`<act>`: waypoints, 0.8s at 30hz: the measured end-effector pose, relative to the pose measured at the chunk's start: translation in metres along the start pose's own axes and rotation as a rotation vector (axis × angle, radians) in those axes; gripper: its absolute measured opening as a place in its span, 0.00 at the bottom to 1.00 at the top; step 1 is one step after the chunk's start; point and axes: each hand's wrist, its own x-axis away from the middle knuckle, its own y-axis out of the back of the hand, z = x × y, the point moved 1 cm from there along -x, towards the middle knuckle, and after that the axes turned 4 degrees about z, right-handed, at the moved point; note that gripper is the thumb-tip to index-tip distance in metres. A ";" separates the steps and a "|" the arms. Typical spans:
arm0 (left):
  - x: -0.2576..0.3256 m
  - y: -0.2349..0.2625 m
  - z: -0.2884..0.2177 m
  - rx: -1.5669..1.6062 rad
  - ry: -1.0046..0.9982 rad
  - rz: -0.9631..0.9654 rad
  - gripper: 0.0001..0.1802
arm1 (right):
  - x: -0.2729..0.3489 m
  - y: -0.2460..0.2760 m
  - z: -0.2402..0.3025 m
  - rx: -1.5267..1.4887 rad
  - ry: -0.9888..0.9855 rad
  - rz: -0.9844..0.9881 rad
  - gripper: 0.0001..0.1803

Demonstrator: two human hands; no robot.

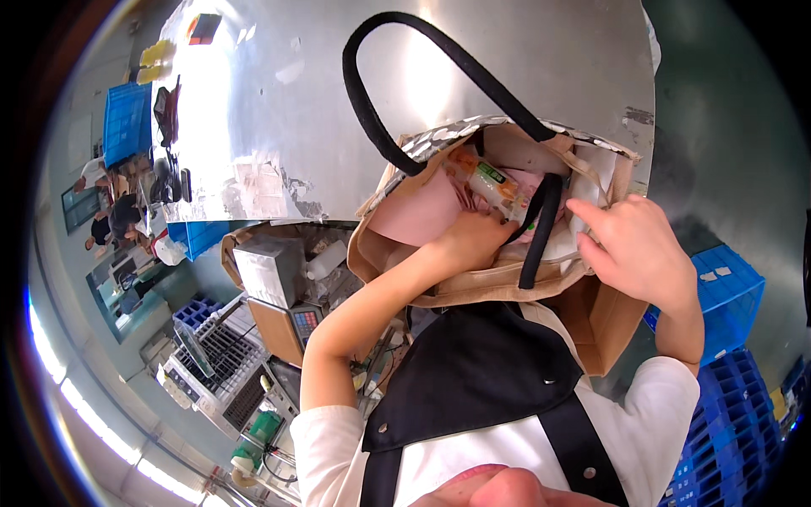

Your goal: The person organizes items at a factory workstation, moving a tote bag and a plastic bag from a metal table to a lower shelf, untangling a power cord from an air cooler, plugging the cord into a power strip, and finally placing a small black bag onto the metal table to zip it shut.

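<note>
On steel table (524,59), upright tote bag (498,279), mouth toward person, both hands (634,245) inside.

Item count: one beige fabric tote bag (439,279) with two black loop handles (397,93), frame centre. One clear plastic-wrapped packet (494,184) visible inside. Two bare hands: left hand (469,241), right hand (638,249). One reflective metal surface (338,101), upper frame. Blue plastic crates (726,296), lower right: several, exact number unclear.

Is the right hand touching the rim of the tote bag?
Touching. In the head view, the fingers of the right hand press on the open rim of the tote bag, beside the black strap; no gap is visible between them.
</note>
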 end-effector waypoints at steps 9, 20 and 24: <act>0.037 0.079 0.006 -0.132 -0.341 -1.057 0.10 | 0.009 0.020 -0.011 -0.185 0.276 0.055 0.20; 0.039 0.135 0.032 0.999 0.182 -0.958 0.05 | -0.196 0.100 -0.164 -0.925 -0.024 -0.131 0.17; 0.060 0.137 0.015 1.295 0.161 -1.317 0.04 | -0.293 0.134 -0.255 -0.552 -0.188 -0.464 0.22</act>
